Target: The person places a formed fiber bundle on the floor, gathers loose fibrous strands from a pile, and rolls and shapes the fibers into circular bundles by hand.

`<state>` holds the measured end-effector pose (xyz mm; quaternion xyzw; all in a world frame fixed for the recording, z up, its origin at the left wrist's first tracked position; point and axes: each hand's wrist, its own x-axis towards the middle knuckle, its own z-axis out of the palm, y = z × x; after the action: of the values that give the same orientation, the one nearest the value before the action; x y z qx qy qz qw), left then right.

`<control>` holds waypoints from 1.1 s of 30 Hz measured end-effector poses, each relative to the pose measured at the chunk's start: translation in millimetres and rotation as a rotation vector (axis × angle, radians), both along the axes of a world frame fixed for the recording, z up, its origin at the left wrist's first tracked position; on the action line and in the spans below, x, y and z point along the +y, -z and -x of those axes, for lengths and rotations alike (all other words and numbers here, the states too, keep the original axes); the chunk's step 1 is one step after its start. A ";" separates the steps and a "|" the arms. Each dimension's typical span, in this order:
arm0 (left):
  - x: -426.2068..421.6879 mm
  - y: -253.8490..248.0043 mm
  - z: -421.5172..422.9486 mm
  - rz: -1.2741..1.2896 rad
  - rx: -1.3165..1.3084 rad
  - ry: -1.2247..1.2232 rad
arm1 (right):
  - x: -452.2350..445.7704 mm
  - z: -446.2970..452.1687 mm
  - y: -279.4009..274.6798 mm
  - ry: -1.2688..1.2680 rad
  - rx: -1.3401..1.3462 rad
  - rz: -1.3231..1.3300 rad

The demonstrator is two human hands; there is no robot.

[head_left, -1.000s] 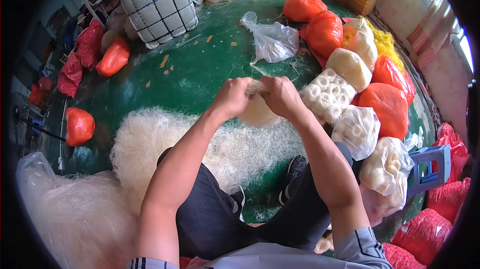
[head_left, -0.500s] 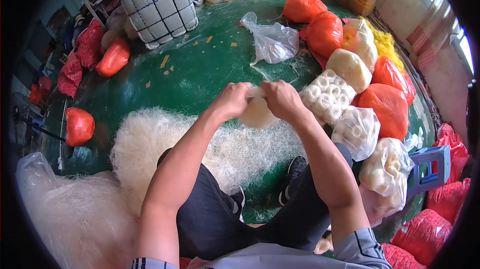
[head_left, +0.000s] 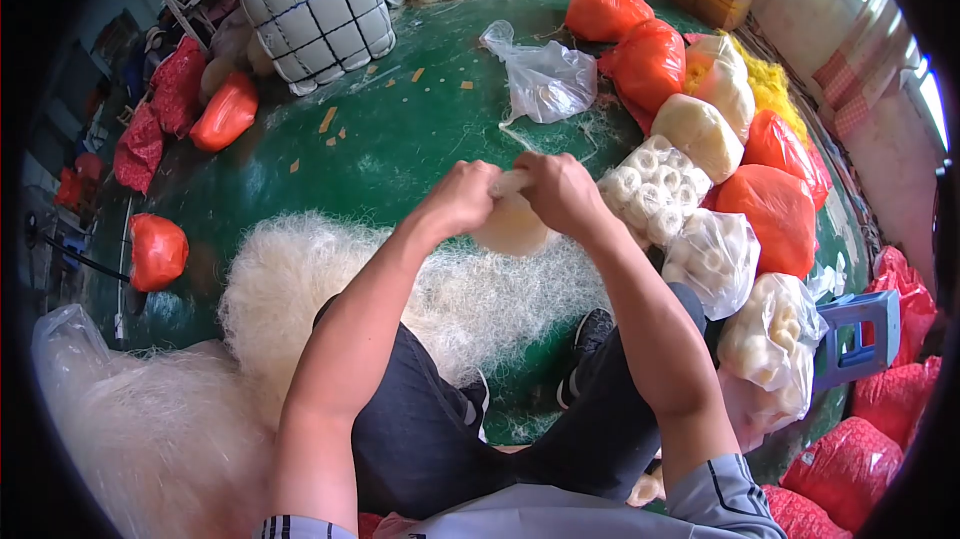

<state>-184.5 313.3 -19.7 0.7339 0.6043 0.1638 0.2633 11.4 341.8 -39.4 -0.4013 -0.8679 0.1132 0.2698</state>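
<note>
My left hand (head_left: 465, 197) and my right hand (head_left: 562, 194) are close together in the middle, both closed on a short bundle of pale fibre (head_left: 510, 183) stretched between them. Just below the hands a rounded pale piece (head_left: 513, 229) shows, partly behind my wrists; whether it joins the bundle I cannot tell. Under my forearms a wide heap of loose whitish fibre (head_left: 300, 284) lies on the green floor (head_left: 390, 154), reaching between my legs.
A clear plastic bag (head_left: 545, 79) lies ahead. Right stand a bag of white rolls (head_left: 655, 189), orange bags (head_left: 768, 219) and a blue stool (head_left: 860, 339). A wrapped bale (head_left: 315, 14) is back left, a bag of fibre (head_left: 150, 429) near left.
Between my hands the bundle looks smoother and more compact than before. Both hands have stayed in nearly the same place, with slight finger movement.
</note>
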 end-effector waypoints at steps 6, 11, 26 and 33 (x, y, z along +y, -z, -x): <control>-8.6 -0.8 -9.1 -0.150 -0.055 0.010 | -2.0 1.3 -2.8 0.007 -0.149 -0.040; 2.3 1.6 -0.7 -0.029 -0.133 -0.052 | 0.9 2.4 0.9 0.051 -0.024 -0.020; 8.8 25.3 -1.3 -0.064 -0.417 -0.088 | -2.9 3.4 -2.9 -0.019 0.105 0.007; -4.4 8.3 -11.3 -0.168 -0.328 -0.113 | -0.6 -1.3 -7.7 -0.022 -0.016 -0.015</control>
<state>-173.2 308.9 -28.0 0.6817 0.5777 0.3455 0.2866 12.7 341.3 -31.6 -0.3907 -0.8752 0.1063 0.2647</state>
